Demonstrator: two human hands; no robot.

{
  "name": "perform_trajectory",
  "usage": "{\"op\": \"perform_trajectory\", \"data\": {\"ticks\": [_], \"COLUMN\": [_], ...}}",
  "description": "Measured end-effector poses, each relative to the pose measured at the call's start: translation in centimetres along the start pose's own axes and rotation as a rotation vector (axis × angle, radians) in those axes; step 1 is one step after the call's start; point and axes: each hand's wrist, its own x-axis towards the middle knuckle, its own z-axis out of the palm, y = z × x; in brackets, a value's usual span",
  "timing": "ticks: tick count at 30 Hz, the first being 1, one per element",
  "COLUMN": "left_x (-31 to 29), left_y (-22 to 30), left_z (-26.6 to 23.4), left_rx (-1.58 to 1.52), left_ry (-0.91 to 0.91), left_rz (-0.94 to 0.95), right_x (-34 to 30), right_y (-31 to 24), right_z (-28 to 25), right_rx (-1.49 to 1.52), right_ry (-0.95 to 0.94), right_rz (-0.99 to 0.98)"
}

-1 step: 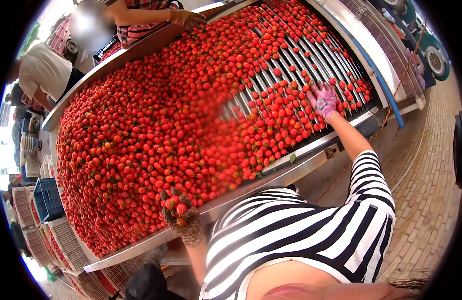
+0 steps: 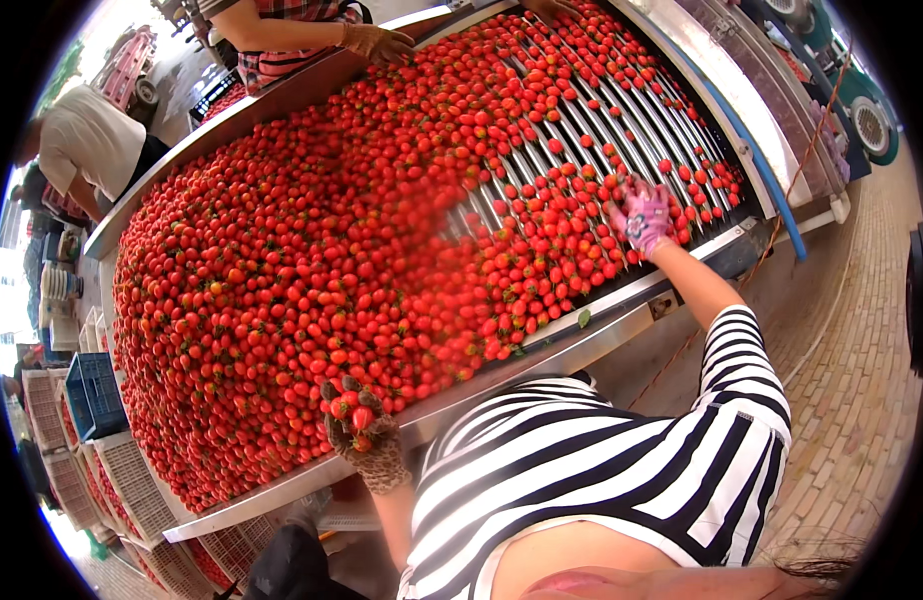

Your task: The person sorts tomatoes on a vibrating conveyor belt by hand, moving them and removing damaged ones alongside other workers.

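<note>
A few small oval red tomatoes [image 2: 362, 418] are cupped in the half-curled, brown spotted-gloved left hand [image 2: 377, 442]. More are scattered on shiny metal rollers [image 2: 634, 128], just past the nearer pink-gloved right hand [image 2: 644, 218], fingers loosely bent; any grip there can't be made out tbh.

No legible text, labels, brands, numbers or signs.

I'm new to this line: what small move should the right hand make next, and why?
Probably close the right hand gently on one nearby tomato: it reaches among loose ones on the metal rollers, and the left hand cups several. Whether it holds one is unclear.
</note>
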Motion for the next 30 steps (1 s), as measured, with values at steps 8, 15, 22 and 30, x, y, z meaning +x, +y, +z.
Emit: {"op": "perform_trajectory", "data": {"ticks": [8,15,22,30], "left_x": [-1.3,-1.9,-0.2,-0.1], "left_y": [-0.2,-0.7,-0.8,-0.3], "left_z": [-0.5,1.0,0.9,0.6], "left_rx": [-0.076,0.038,-0.089,-0.032], "left_ry": [-0.085,-0.025,-0.015,-0.035], "left_rz": [-0.009,0.092,-0.04,-0.028], "right_x": [-6.0,-9.4,-5.2,3.2], "right_y": [-14.2,-30.3,-45.5,-26.2], "right_z": [0.8,3.1,-2.5,-3.0], "right_rx": [0.405,0.783,1.467,0.453], "right_ry": [-0.335,-0.506,-0.61,-0.381], "right_rz": [-0.06,-0.005,-0.141,-0.42]}}
